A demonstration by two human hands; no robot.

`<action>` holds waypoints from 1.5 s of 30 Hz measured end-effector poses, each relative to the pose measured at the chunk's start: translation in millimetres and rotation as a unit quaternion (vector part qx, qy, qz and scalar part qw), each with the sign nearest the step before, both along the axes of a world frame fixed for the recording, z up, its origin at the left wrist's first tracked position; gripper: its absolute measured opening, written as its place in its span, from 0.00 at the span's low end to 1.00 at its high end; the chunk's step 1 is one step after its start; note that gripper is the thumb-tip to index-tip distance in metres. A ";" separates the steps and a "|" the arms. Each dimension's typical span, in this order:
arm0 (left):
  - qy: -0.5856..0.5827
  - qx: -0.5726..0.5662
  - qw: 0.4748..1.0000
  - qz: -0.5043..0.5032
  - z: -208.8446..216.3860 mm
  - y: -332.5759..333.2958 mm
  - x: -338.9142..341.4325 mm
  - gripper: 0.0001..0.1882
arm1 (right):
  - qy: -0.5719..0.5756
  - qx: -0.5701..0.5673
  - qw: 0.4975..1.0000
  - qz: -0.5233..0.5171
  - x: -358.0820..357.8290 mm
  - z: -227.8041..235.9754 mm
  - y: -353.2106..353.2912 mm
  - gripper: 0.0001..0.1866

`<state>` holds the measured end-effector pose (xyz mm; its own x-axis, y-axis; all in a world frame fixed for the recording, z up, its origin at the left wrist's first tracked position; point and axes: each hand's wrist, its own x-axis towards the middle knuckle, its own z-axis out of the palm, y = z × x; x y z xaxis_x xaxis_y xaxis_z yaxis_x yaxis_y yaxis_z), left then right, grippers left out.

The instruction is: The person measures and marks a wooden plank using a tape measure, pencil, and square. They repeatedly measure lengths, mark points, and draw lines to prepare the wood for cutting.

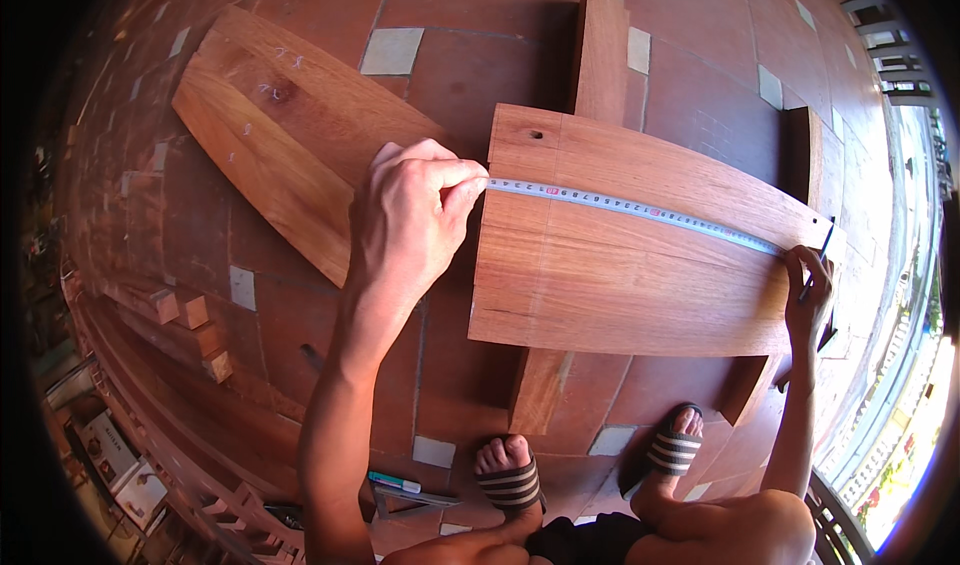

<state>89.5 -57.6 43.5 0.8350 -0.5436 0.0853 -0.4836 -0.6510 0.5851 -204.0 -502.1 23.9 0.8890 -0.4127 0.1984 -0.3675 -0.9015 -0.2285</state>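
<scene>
A wide reddish-brown wooden board (620,285) lies flat in front of me, with a small dark hole near its far left corner. A tape measure (640,206) runs lengthwise across its top. My left hand (415,200) pinches the blade between thumb and fingertips at the board's left edge. At the right end of the board, my right hand (808,285) is closed around a thin dark pencil-like stick (829,235), its fingertips at the other end of the visible blade. The tape's case cannot be made out.
Wooden beams (602,60) support the board, another (542,390) showing on the near side. A second board (290,125) with chalk-like marks lies at left. Wood blocks (192,310) sit farther left. A green-and-white marker (394,482) lies by my left forearm. My sandalled feet are close by.
</scene>
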 end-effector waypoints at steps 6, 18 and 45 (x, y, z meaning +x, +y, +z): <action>0.003 0.000 1.000 -0.002 0.8 0.7 0.1 0.06 | -0.005 0.014 1.000 -0.003 2.0 -0.4 1.4 0.04; 0.022 0.012 1.000 0.009 6.1 -0.8 -0.7 0.06 | -0.004 0.000 1.000 -0.017 1.9 0.1 4.8 0.04; 0.006 -0.010 1.000 -0.001 2.9 -0.8 -1.6 0.04 | -0.039 0.046 0.998 -0.016 9.7 18.5 10.6 0.08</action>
